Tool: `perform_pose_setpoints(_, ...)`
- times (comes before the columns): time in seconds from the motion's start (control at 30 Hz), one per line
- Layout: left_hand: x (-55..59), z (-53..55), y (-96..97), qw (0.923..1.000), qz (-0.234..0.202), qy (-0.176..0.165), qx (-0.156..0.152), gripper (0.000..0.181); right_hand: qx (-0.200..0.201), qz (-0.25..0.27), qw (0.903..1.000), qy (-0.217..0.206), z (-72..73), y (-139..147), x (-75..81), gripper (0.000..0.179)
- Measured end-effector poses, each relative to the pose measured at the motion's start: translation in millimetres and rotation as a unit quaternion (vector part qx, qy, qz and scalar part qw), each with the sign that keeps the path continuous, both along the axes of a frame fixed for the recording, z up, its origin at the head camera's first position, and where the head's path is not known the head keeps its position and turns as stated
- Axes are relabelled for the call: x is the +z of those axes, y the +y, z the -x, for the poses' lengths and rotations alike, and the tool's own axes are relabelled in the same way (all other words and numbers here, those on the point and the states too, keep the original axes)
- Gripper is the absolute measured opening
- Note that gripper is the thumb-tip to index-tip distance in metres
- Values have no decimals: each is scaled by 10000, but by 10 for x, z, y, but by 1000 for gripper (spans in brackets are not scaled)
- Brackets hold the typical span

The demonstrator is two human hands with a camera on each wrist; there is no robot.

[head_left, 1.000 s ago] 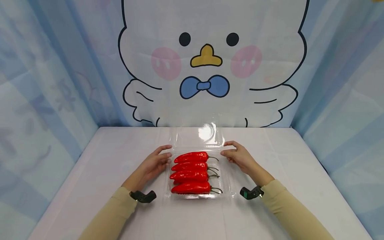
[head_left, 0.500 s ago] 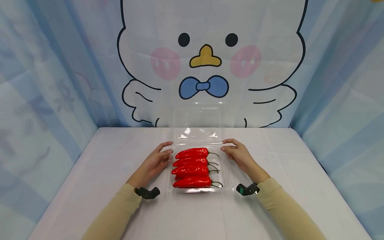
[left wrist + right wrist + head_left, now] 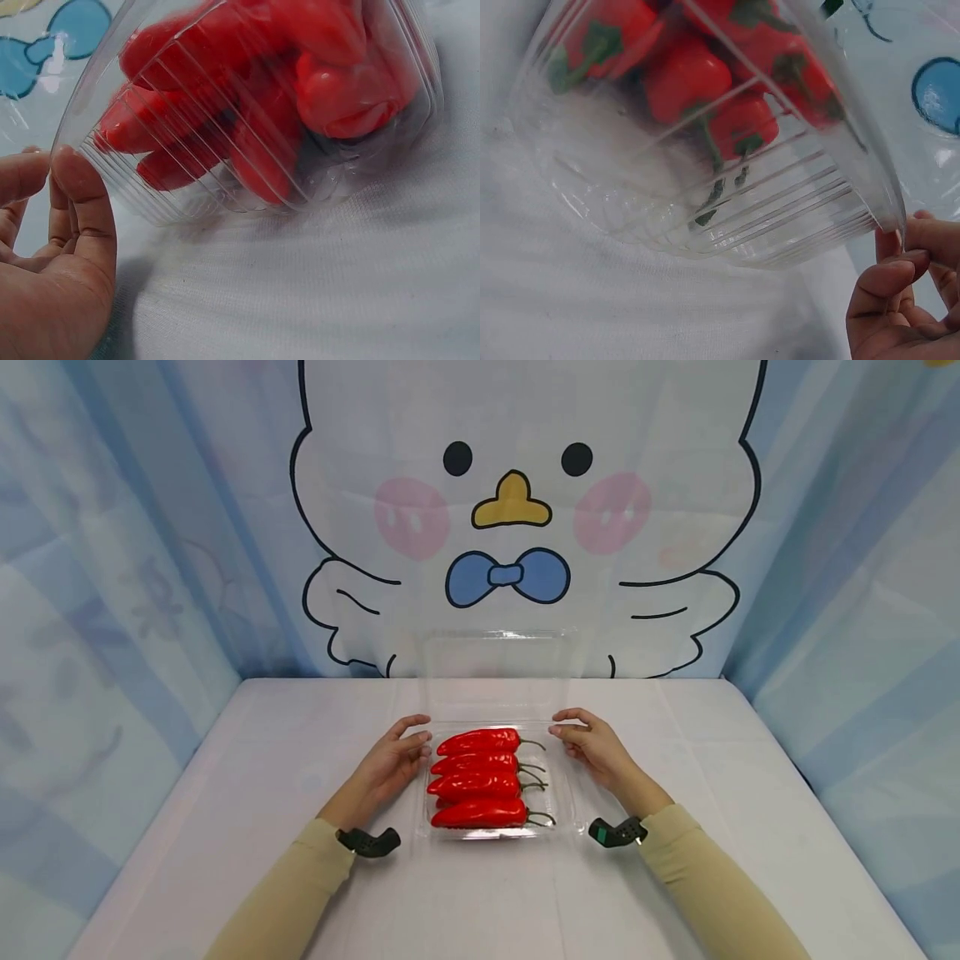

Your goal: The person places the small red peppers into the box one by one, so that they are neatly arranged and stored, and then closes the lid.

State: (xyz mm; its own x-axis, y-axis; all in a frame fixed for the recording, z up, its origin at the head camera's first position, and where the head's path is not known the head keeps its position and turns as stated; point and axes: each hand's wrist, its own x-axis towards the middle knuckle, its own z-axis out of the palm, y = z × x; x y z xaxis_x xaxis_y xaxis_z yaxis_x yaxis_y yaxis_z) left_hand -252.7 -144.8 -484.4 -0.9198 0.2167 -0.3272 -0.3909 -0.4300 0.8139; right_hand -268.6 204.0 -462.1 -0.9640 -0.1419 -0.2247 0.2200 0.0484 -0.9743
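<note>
A clear plastic clamshell container [image 3: 489, 836] stands on the table, its transparent lid [image 3: 497, 693] raised at the back. Inside lie several red peppers [image 3: 480, 814] in a stack, green stems toward the right. My left hand [image 3: 388, 766] pinches the box's rim at the left rear corner; the left wrist view shows thumb and forefinger on either side of the ridged plastic wall [image 3: 135, 176]. On the opposite corner my right hand [image 3: 600, 752] pinches the rim too, the other fingers bent loosely below, as the right wrist view shows.
White cloth covers the table [image 3: 262, 760], which ends at a back edge against a hanging curtain [image 3: 517, 410] with a cartoon bird. Blue patterned curtains [image 3: 135, 568] flank both sides. Black wrist cameras [image 3: 367, 842] sit at both sleeves.
The container with the peppers has slid slightly away from me, both hands moving along with it. Its lid has changed tilt and shows taller against the curtain than a second ago.
</note>
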Motion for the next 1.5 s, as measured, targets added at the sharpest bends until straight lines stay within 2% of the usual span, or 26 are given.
perform_pose_setpoints(0.17, -5, -7, 4, 10000, 16, -7, 8, 29, 52, 233, 9997, 13, 9, 9, -17, 17)
perform_pose_setpoints(0.3, -19, -11, 7, 9999, 58, 52, 72, 24, -36, -24, 10000, 68, 8, 23, -28, 12)
perform_pose_setpoints(0.43, -23, -9, 15, 9997, 93, 73, 192, 18, 89, -212, 9996, 166, 4, 44, -46, 11)
perform_pose_setpoints(0.67, -9, -23, 23, 9992, 244, -85, 314, 14, 406, -101, 9991, 41, -48, 124, -63, 17)
perform_pose_setpoints(0.93, -9, -122, -18, 9970, 729, 230, -95, 25, 910, -761, 9921, 399, -200, 186, 26, 46)
perform_pose_setpoints(1.1, -15, -231, -64, 9881, 1328, 650, -417, 46, 1072, -878, 9898, 324, -328, 244, 43, 58)
perform_pose_setpoints(1.23, -19, -322, -120, 9737, 2007, 921, -552, 59, 1096, -1008, 9888, 78, -465, 296, 75, 67)
perform_pose_setpoints(1.33, 4, -405, -163, 9617, 2420, 1043, -753, 62, 1145, -1121, 9870, -153, -573, 328, 101, 71)
perform_pose_setpoints(1.5, 68, -582, -212, 9477, 2806, 939, -1200, 54, 1435, -1375, 9785, -557, -773, 351, 132, 67)
